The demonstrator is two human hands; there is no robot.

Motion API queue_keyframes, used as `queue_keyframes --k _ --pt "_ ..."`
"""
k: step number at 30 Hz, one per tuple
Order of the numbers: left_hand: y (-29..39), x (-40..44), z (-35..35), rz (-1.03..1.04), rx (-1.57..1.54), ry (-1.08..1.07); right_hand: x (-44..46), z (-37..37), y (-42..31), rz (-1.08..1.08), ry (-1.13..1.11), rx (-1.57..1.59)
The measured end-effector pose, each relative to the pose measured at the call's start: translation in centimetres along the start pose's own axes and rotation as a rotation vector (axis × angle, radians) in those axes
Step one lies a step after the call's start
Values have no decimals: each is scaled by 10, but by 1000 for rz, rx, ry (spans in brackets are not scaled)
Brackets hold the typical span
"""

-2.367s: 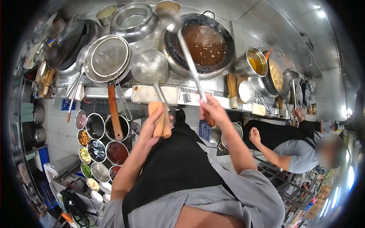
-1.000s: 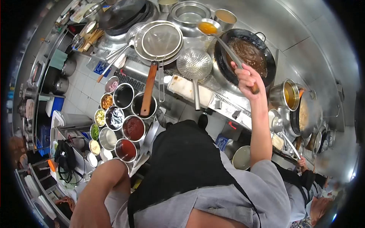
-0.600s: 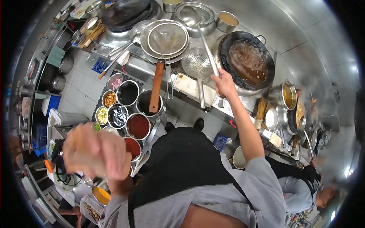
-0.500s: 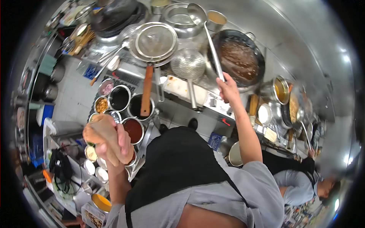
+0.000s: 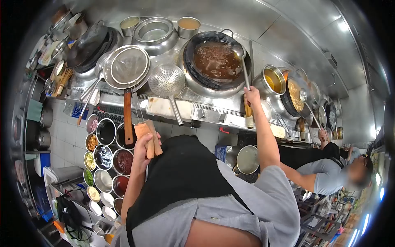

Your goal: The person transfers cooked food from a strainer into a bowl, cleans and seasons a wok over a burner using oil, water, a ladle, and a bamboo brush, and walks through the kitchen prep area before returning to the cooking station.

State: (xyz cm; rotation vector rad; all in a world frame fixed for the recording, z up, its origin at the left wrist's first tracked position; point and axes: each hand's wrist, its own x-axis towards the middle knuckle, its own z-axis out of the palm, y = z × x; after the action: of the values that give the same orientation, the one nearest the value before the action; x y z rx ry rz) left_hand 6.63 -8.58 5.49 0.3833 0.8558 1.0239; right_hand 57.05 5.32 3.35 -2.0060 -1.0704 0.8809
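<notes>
At the wok (image 5: 190, 62), right side: stiff ladle (image 5: 244, 64), presumably heavy when full; right hand (image 5: 252, 96) gripped its handle (image 5: 246, 77), the likeliest hold. Soft-looking tan pad (image 5: 144, 131): left hand (image 5: 142, 148) clasped it.

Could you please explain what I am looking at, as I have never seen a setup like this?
There is no machine: these are a person's bare hands, seen by a head-worn camera looking forward and down. The left hand holds a tan folded pad, perhaps cloth. The right hand grips a ladle, its bowl at the right side of a wok of brown liquid. The metal stove counter also bears a perforated skimmer and round strainers; containers of food stand to the picture's left.
</notes>
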Motion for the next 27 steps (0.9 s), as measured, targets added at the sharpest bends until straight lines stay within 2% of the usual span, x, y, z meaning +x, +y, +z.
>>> queue_keyframes --k 1,3,4,6,7,8,10,11,12,14,22,26,27 --pt "-4 8 -1 -20 20 -11 2 0 0 -2 7 8" --pt "-12 18 -3 -40 22 -4 5 -1 -2 384 -252 886" --pt "-13 21 -3 -60 19 10 3 -5 -3 381 -251 892" --pt "-15 21 0 -22 20 25 -3 -11 -9 546 -673 1461" --pt "-16 19 3 14 15 44 -9 -12 -16 515 -757 1501" --pt "-17 17 8 21 10 62 -13 -14 -25 529 -774 1494" --pt "-15 14 16 185 -58 231 -31 -16 -54 553 -856 1529" --pt "-15 14 0 124 -86 194 -39 -15 -63 539 -884 1526" --pt "-12 12 0 158 -97 230 -43 -13 -74 510 -926 1525" --pt "-7 16 10 271 -208 414 -54 -5 -98 548 -1044 1532" --pt "22 71 -19 217 -284 257 -75 88 -153 644 -1348 1508" --pt "44 76 -18 252 -331 121 -77 157 -159 607 -1317 1262" --pt "51 75 -8 289 -427 183 -77 176 -156 463 -1194 1035"
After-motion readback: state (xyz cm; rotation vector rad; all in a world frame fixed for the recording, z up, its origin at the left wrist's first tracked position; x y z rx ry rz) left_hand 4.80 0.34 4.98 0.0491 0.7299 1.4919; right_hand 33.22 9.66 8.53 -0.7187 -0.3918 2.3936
